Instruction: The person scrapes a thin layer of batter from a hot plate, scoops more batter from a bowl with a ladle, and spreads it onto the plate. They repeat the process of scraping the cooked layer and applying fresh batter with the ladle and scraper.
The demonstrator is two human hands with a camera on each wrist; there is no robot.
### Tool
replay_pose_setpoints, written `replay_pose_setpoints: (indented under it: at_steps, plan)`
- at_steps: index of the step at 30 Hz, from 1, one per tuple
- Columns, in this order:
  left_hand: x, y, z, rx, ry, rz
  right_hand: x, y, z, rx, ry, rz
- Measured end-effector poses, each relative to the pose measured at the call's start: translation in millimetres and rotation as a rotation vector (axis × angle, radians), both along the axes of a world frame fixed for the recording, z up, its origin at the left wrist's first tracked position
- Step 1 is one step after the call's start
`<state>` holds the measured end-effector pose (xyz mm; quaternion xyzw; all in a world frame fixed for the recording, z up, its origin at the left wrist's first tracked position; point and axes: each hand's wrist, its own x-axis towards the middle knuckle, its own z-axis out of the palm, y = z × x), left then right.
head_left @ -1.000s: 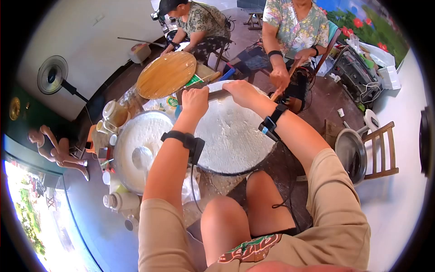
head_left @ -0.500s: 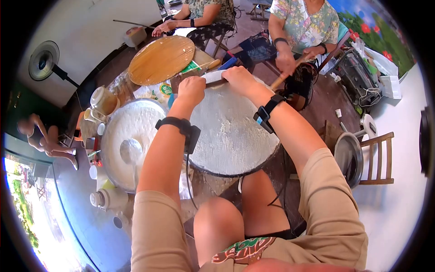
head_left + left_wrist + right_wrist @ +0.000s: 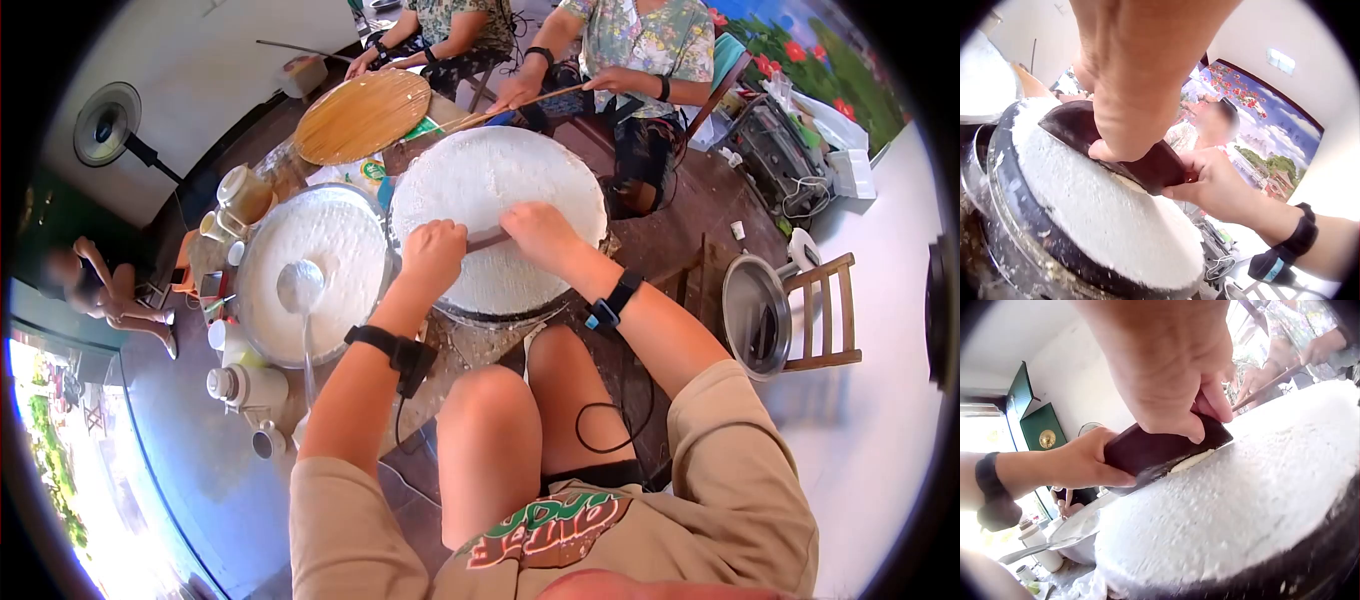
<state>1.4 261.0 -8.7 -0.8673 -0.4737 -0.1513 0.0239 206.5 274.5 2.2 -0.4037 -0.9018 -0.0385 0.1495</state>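
Observation:
Both hands grip a dark brown scraper (image 3: 487, 240) with a flat blade, one at each end. My left hand (image 3: 435, 255) curls over its left part, thumb on the near face in the left wrist view. My right hand (image 3: 545, 235) pinches the other end between thumb and fingers. Its lower edge lies along a layer of white batter (image 3: 1254, 487), with a pale strip of batter (image 3: 1191, 461) gathered at that edge. The batter covers a round griddle with a dark rim (image 3: 1029, 200). In the head view the hands are over its nearer half.
Left of the griddle stands a wide metal basin (image 3: 243, 265) of white batter with a ladle (image 3: 300, 287) in it. Beyond are a round wooden board (image 3: 360, 115) and a person holding a long stick (image 3: 540, 100). Jugs (image 3: 245, 195) stand at left; a metal bowl (image 3: 735, 320) is at right.
Both hands have drawn the scraper from the griddle's far edge toward me, across the batter. The person opposite has swung the stick leftward, past the griddle's far side.

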Motion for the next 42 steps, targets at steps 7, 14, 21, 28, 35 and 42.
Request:
replay_pose_setpoints:
  at_steps: [7, 14, 21, 28, 35, 42]
  plan:
    - [12.9, -61.4, 0.2, -0.029, 0.053, -0.04, 14.8, -64.1, -4.1, -0.021, 0.055, 0.016]
    - [29.4, -98.8, 0.1, -0.054, 0.045, -0.099, 32.0, -108.0, -0.1, -0.022, 0.069, 0.003]
    - [59.0, -116.7, 29.0, -0.319, 0.112, -0.133, 71.9, -122.8, 2.2, -0.159, 0.044, 0.003]
    - [59.7, -6.6, 68.4, -0.207, -0.019, 0.07, 52.3, -3.8, 51.6, 0.022, 0.201, 0.051]
    - [41.5, 109.2, 45.2, -0.215, 0.071, 0.245, 20.7, 131.0, 26.3, 0.023, 0.196, 0.126]
    - [38.0, 147.6, 25.7, -0.255, 0.101, 0.349, 8.3, 178.7, -4.8, 0.054, 0.078, 0.073]
